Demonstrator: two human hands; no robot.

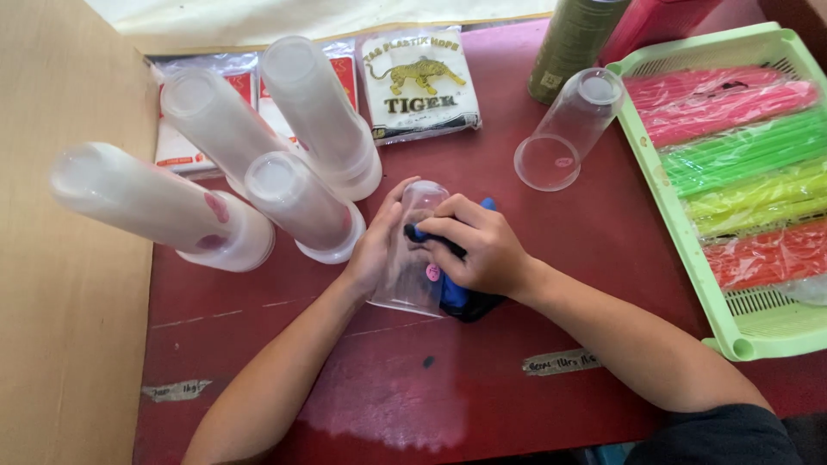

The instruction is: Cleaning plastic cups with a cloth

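My left hand point(375, 245) wraps around a clear plastic cup point(412, 271) that stands upside down, tilted, on the dark red table point(534, 258). My right hand point(478, 245) presses a blue and black object point(461, 297) against the cup's side, next to a small pink spot on the cup. Part of that object is hidden under my fingers. A second clear cup point(568, 129) lies on its side further back, apart from both hands.
Several tall stacks of clear cups point(293, 146) stand at the back left. Flat plastic packets point(419, 82) lie behind them. A green tray point(689, 250) with bundles of coloured straws fills the right side. A green bottle point(573, 43) stands at the back. A wooden wall point(60, 301) borders the left.
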